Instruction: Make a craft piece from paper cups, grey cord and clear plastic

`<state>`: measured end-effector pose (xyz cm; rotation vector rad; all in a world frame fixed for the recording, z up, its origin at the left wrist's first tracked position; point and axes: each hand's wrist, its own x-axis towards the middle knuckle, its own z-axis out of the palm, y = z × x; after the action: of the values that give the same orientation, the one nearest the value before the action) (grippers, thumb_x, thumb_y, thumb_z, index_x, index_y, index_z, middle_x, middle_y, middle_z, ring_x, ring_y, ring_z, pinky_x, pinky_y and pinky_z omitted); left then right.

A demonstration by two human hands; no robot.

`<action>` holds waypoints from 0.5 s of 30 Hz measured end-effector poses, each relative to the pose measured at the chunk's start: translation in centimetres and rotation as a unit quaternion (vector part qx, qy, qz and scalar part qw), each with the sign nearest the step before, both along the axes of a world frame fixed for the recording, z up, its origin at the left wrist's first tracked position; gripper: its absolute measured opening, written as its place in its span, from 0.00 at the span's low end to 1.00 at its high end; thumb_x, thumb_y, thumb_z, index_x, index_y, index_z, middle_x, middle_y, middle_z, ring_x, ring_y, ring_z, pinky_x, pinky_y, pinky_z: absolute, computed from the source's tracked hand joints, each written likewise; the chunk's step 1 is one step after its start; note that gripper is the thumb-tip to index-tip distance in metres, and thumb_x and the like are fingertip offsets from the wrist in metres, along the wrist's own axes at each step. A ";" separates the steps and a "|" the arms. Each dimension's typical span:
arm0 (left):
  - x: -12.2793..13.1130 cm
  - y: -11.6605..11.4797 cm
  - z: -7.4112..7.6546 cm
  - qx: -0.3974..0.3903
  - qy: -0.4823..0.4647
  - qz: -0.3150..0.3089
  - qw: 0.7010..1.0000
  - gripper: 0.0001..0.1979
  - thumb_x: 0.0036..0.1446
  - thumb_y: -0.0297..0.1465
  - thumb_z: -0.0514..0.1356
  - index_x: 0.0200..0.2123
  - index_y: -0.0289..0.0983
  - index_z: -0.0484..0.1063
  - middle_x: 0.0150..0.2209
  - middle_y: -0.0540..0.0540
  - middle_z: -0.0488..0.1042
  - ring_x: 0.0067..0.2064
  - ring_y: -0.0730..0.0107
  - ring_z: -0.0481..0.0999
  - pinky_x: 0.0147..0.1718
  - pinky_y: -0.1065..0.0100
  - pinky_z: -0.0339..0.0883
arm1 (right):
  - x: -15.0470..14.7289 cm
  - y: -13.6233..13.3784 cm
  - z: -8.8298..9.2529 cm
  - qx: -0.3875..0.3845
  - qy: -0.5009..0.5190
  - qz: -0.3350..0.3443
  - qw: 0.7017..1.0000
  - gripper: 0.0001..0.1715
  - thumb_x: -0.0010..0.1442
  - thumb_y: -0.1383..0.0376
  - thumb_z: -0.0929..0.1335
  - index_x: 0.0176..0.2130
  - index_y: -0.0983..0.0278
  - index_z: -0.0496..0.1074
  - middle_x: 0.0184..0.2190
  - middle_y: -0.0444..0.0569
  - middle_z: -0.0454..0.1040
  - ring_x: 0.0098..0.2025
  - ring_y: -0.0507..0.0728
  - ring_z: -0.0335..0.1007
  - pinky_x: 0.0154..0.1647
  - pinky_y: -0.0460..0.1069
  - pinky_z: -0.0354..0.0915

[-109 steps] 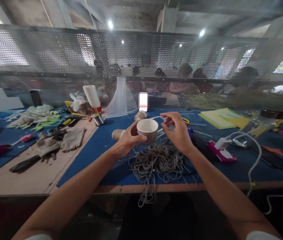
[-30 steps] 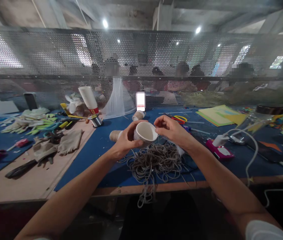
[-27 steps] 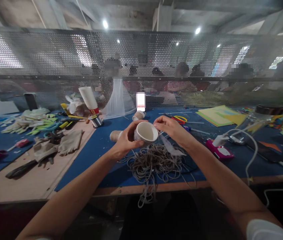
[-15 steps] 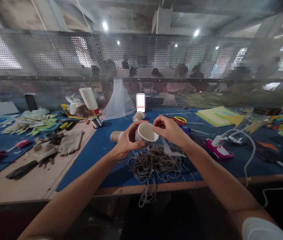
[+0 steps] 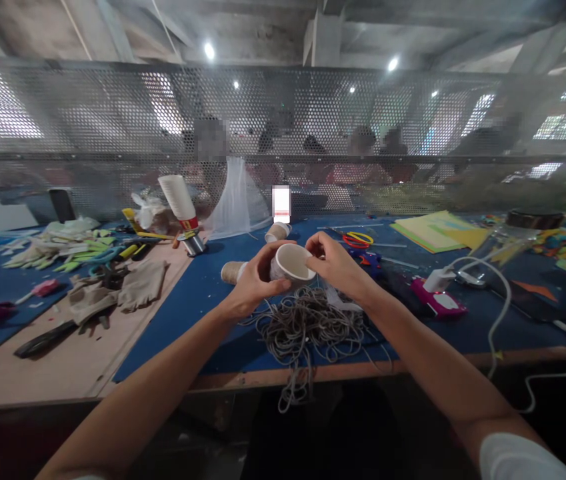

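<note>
A white paper cup (image 5: 293, 262), tilted with its mouth facing me, sits in my left hand (image 5: 253, 283). The fingers and thumb wrap its side, where a greyish covering partly shows. My right hand (image 5: 335, 263) is closed in a pinch at the cup's right rim; what lies between its fingertips is hidden. A sheer whitish strip (image 5: 341, 298) hangs beneath that hand. Below both hands lies a loose tangled heap of grey cord (image 5: 313, 327), with loops over the table edge. Two cord-wrapped cups, one left (image 5: 233, 272) and one behind (image 5: 277, 231), lie nearby.
On the left are a cup stack (image 5: 175, 193), gloves (image 5: 143, 285) and scissors (image 5: 107, 260). A white mesh piece (image 5: 240, 200) stands behind. To the right are a blue glue gun (image 5: 369, 261), a pink power block (image 5: 437, 298) with white cable, a jar (image 5: 507, 240) and coloured paper (image 5: 435, 232).
My right hand has shifted slightly at the rim, its fingers curling closer to the cup. The sheer strip now hangs farther behind that hand. The left hand's hold looks the same.
</note>
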<state>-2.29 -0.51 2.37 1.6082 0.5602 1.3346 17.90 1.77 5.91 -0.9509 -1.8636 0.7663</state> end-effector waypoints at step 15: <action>-0.1 0.2 -0.2 -0.011 0.000 -0.016 1.000 0.37 0.46 0.35 0.75 0.60 0.43 0.71 0.56 0.41 0.73 0.56 0.54 0.71 0.55 0.58 0.65 | 0.1 0.0 0.4 0.011 -0.011 -0.016 1.000 0.10 0.61 0.58 0.71 0.36 0.61 0.68 0.33 0.46 0.74 0.34 0.56 0.70 0.37 0.53 0.65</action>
<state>-2.39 -0.31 2.17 1.5935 0.5450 1.3004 18.00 1.79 6.33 -0.9765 -1.8687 0.7174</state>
